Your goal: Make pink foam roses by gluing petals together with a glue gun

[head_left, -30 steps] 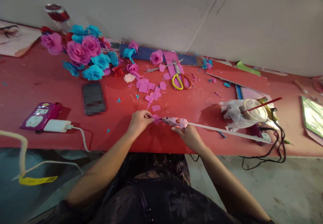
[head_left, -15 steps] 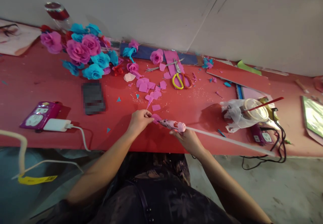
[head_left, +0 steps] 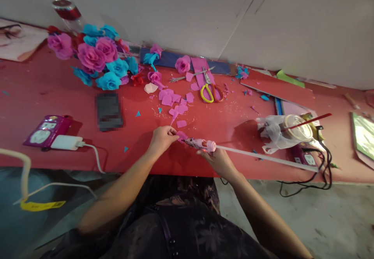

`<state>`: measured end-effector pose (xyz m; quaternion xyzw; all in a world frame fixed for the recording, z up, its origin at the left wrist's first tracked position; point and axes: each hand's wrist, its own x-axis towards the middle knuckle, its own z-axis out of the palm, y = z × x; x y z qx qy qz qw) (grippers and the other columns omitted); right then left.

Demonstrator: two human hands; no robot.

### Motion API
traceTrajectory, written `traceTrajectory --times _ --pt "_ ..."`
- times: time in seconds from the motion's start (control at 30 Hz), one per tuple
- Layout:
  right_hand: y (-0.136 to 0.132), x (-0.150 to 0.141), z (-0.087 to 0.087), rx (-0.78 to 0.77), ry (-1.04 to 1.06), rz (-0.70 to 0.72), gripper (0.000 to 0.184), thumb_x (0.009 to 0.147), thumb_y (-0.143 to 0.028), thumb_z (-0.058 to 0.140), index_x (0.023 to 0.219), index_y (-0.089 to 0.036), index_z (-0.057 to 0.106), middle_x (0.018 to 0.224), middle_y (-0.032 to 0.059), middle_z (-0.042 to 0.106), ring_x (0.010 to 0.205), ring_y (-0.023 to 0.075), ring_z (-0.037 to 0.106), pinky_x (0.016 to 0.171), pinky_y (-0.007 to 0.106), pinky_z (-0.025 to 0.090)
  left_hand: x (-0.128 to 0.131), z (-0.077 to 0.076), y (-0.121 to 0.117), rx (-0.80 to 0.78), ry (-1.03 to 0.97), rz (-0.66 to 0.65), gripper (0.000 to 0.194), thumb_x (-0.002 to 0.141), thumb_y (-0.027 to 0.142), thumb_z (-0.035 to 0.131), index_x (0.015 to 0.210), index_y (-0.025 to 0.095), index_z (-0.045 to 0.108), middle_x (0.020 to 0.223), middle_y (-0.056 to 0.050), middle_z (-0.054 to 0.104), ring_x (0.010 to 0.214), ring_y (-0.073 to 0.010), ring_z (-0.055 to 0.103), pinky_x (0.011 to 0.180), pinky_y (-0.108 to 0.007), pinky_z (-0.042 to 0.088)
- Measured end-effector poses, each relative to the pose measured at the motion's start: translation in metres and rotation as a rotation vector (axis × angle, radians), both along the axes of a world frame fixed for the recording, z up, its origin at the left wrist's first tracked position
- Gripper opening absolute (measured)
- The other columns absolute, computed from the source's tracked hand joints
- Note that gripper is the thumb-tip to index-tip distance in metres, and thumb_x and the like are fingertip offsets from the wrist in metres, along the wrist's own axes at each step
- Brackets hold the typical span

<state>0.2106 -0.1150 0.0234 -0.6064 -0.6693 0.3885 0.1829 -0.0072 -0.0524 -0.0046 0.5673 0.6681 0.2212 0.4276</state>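
Between the fingertips of my left hand [head_left: 163, 139] is a pink paper petal [head_left: 181, 136]. A thin stem with a small pink paper bud [head_left: 174, 115] rises from the same fingers. My right hand [head_left: 221, 161] is wrapped around a pink hot glue gun [head_left: 201, 144], its nozzle pointing left at the petal. Out of the gun's rear, a long white glue stick [head_left: 265, 157] runs to the right. Loose pink paper petals [head_left: 167, 97] lie beyond my left hand. Scissors [head_left: 207, 93] with yellow and orange handles rest on a pink paper strip [head_left: 196, 65].
Pink and blue paper roses [head_left: 108, 80] are bunched at the back left. A blurred dark phone-like object [head_left: 109, 111] and a purple power socket [head_left: 43, 132] with a white charger lie left. At right stand a bagged cup [head_left: 298, 128] with a red straw and black cables [head_left: 324, 169].
The glue stick's far end has risen slightly. Both hands keep almost the same position at the petal, and the whole view has shifted a little.
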Motion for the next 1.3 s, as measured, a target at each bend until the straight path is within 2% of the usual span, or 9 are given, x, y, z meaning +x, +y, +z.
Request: traceTrajectory --times 0.13,0.43,0.67,0.8,0.87,0.97,1.13,1.23,1.3 --pt "0.003 0.0 0.005 -0.007 0.086 0.066 0.034 0.085 -0.041 0.056 0.114 -0.026 0.065 0.112 0.0054 0.069 0.105 0.0249 0.064 0.091 0.036 0.048 0.0 0.003 0.0 -0.018 0.005 -0.003 0.016 0.063 0.027 0.067 0.075 0.016 0.068 0.065 -0.001 0.064 0.062 -0.0141 0.057 0.06 -0.026 0.04" --pt "0.017 0.005 0.009 0.095 0.112 -0.005 0.03 0.087 -0.035 0.053 0.113 -0.026 0.065 0.112 0.0015 0.069 0.101 0.0216 0.064 0.087 0.03 0.049 0.0 -0.002 0.001 -0.003 -0.02 0.002 0.016 0.063 0.028 0.069 0.074 0.017 0.067 0.065 -0.002 0.065 0.063 -0.0153 0.057 0.06 -0.026 0.04" --pt "0.016 0.012 0.008 0.113 -0.053 -0.048 0.033 0.087 -0.039 0.051 0.114 -0.023 0.063 0.106 0.0061 0.07 0.096 0.0242 0.065 0.081 0.032 0.05 -0.001 0.004 0.002 -0.015 -0.001 -0.014 0.014 0.064 0.027 0.068 0.074 0.017 0.067 0.067 -0.003 0.065 0.065 -0.0159 0.058 0.062 -0.027 0.041" --pt "0.038 0.046 0.003 0.241 -0.34 -0.151 0.034 0.09 -0.041 0.044 0.105 -0.017 0.062 0.092 0.0116 0.069 0.085 0.0256 0.066 0.074 0.035 0.05 0.003 0.003 -0.002 -0.035 -0.083 0.028 0.01 0.065 0.024 0.067 0.072 0.016 0.066 0.064 -0.002 0.064 0.063 -0.0153 0.058 0.063 -0.027 0.042" --pt "0.056 0.068 -0.002 0.334 -0.537 -0.114 0.031 0.087 -0.038 0.044 0.097 -0.014 0.06 0.09 0.0153 0.066 0.087 0.0283 0.064 0.074 0.038 0.05 0.003 0.006 -0.004 -0.043 -0.165 0.06 0.009 0.065 0.023 0.067 0.07 0.016 0.066 0.064 -0.002 0.064 0.063 -0.0143 0.057 0.064 -0.027 0.042" --pt "0.086 0.099 -0.016 0.41 -0.653 -0.157 0.026 0.084 -0.029 0.045 0.092 -0.008 0.057 0.09 0.0253 0.062 0.078 0.0335 0.063 0.063 0.046 0.049 -0.012 0.021 -0.002 -0.089 -0.418 0.202 0.014 0.063 0.024 0.07 0.071 0.016 0.064 0.066 0.001 0.063 0.06 -0.0093 0.054 0.058 -0.022 0.039" --pt "0.114 0.123 -0.03 0.408 -0.888 -0.118 0.02 0.081 -0.02 0.044 0.09 -0.01 0.059 0.087 0.0256 0.062 0.076 0.0368 0.065 0.064 0.048 0.048 -0.062 0.067 0.006 -0.048 -0.694 0.376 0.026 0.061 0.034 0.074 0.071 0.017 0.058 0.052 0.008 0.044 0.04 -0.0022 0.023 0.042 -0.021 0.017" --pt "0.109 0.1 -0.01 0.543 -0.883 -0.121 0.032 0.082 -0.027 0.044 0.105 -0.013 0.06 0.107 0.0289 0.06 0.094 0.0458 0.06 0.073 0.06 0.045 -0.069 0.087 0.009 0.021 -0.603 0.293 0.022 0.062 0.032 0.073 0.073 0.017 0.063 0.059 0.004 0.056 0.046 -0.0047 0.037 0.046 -0.021 0.028" --pt "0.099 0.067 0.015 0.634 -0.623 -0.1 0.041 0.085 -0.04 0.044 0.116 -0.018 0.057 0.118 0.022 0.059 0.106 0.0414 0.058 0.081 0.058 0.047 -0.057 0.092 0.011 0.042 -0.51 0.086 0.015 0.063 0.027 0.072 0.071 0.016 0.067 0.07 -0.001 0.066 0.062 -0.0099 0.054 0.06 -0.023 0.04"
